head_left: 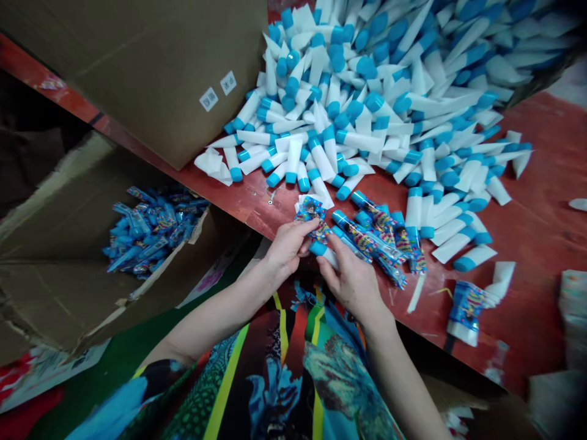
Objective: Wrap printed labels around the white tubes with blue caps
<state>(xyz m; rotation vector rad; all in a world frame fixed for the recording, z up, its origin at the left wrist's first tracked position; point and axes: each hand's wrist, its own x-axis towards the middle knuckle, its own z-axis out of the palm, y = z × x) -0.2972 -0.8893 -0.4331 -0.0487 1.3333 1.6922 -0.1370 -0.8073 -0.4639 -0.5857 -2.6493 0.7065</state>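
My left hand (290, 245) pinches a small printed blue wrapper (310, 209) near the front edge of the red table. Close beside it, my right hand (355, 278) grips a white tube with a blue cap (324, 253), the cap pointing toward the left hand. The two hands almost meet, and the fingers hide where tube and wrapper come together. Just right of them lie several tubes in printed blue wrappers (367, 235), partly overlapping. A large heap of plain white tubes with blue caps (339, 116) spreads behind.
A tall cardboard box (151, 67) stands on the red table (541, 201) at the back left. Below the edge, an open cardboard carton (50, 269) holds many wrapped blue tubes (153, 229). At right lies a printed blue bundle (466, 308) with white ends.
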